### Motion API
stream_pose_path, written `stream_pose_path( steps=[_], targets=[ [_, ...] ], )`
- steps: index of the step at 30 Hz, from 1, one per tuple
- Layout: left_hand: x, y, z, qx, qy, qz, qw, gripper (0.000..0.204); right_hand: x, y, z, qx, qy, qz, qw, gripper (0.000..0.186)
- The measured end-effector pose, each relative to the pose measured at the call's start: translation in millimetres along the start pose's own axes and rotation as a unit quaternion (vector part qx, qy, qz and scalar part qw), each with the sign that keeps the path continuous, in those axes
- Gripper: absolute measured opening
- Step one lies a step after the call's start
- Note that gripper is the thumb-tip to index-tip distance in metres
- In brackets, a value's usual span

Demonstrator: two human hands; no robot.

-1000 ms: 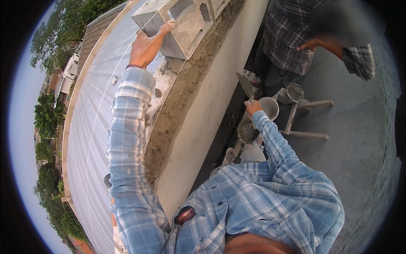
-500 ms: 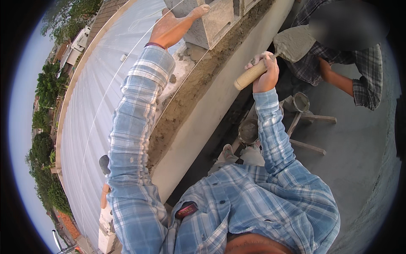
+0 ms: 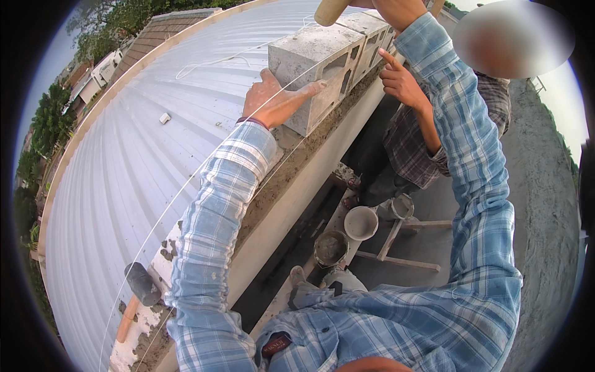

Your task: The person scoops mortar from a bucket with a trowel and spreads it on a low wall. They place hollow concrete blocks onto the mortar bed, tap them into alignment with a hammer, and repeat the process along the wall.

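Note:
My left hand (image 3: 279,102) is against the near end of a grey hollow concrete block (image 3: 310,53), thumb across the end face and fingers at its outer edge. At the top edge my right hand (image 3: 393,11) is closed round the wooden handle (image 3: 332,8) of a trowel, above the blocks. The trowel's blade is out of view. Further concrete blocks (image 3: 365,23) continue the row on a mortar-covered wall top (image 3: 297,158). A string (image 3: 204,164) runs past my left hand. A co-worker's hand (image 3: 403,80) points a finger at the blocks' open side.
A rubber mallet (image 3: 142,284) lies on the near wall top. Corrugated metal roofing (image 3: 124,180) spreads to the left. Below the wall stand several buckets, one holding mortar (image 3: 330,248), beside a wooden frame (image 3: 406,263). The co-worker (image 3: 418,142) is at the far right.
My right hand has risen with the trowel to above the blocks, and its mortar-loaded blade has left view. The view has shifted, showing more blocks. The co-worker's hand has come up to the blocks.

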State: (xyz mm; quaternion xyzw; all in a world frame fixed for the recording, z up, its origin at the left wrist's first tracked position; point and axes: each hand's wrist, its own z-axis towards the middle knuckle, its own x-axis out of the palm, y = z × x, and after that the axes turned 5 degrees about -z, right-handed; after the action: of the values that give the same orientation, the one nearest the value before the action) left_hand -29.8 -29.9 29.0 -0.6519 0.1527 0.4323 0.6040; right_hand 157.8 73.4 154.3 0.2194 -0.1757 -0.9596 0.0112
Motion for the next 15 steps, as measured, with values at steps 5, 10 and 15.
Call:
stream_pose_path(
  steps=[5, 10, 15],
  targets=[
    [-2, -12, -6, 0.005, 0.0, -0.006, 1.0, 0.115, 15, -22, 36, 0.015, 0.048, -0.053, 0.997, 0.039],
    [0, -5, -3, 0.011, 0.001, -0.02, 1.0, 0.119, 25, -32, 41, 0.087, 0.046, 0.006, 0.995, 0.037],
    [2, -2, -2, 0.007, 0.009, -0.025, 1.0, 0.122, 16, -63, 39, 0.105, 0.091, -0.048, 0.989, 0.038]
  ],
)
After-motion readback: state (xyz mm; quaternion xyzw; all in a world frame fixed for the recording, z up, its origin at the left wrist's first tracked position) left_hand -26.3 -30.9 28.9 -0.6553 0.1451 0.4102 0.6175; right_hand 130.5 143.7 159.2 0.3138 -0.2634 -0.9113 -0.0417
